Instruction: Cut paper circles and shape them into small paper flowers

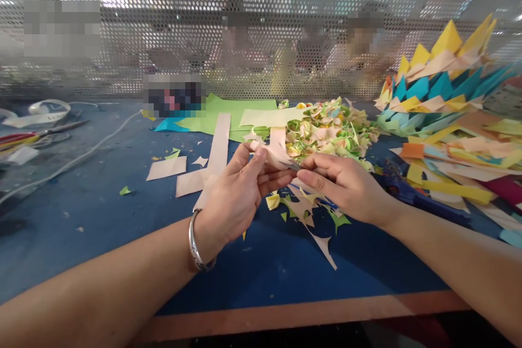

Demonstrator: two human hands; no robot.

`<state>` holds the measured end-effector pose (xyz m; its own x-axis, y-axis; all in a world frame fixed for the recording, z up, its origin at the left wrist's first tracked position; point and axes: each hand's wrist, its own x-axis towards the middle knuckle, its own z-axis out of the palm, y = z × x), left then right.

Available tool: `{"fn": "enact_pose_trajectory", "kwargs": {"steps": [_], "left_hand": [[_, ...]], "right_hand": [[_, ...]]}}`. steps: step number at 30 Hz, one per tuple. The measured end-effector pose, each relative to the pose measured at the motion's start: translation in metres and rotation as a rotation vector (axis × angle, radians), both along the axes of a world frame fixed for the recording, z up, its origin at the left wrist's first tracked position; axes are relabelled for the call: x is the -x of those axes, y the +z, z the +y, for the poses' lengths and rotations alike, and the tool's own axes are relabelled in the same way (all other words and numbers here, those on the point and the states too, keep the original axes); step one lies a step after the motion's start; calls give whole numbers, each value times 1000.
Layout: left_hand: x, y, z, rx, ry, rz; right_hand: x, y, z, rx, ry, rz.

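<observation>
My left hand (240, 190), with a silver bangle at the wrist, pinches a small piece of pale pink paper (272, 156) between thumb and fingers. At the paper's right end, my right hand (340, 182) is closed on a small pointed metal tool (290, 165). Its tip meets the paper; its kind is not clear, since my fingers cover most of it. Pale pink paper strips (220, 144) lie crossed just beyond my left hand. Below my hands are pink and green paper offcuts (304, 209), with something thin and blue partly hidden among them.
A heap of small curled paper pieces (330, 128) lies behind my right hand, beside green sheets (240, 109). At right stand folded-paper tiers (444, 84), loose strips (460, 163) and a dark blue tool (424, 198). Scissors (36, 136) and a white cable (87, 152) lie left. A perforated metal screen (261, 60) closes the back.
</observation>
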<state>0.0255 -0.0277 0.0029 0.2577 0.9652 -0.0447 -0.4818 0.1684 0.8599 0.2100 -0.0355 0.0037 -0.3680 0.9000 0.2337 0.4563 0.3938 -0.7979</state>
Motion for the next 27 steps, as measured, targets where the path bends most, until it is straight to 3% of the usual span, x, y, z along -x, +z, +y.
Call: {"fn": "enact_pose_trajectory", "kwargs": {"steps": [27], "left_hand": [[-3, 1, -4, -43, 12, -15]], "right_hand": [[-2, -2, 1, -68, -37, -46]]}}
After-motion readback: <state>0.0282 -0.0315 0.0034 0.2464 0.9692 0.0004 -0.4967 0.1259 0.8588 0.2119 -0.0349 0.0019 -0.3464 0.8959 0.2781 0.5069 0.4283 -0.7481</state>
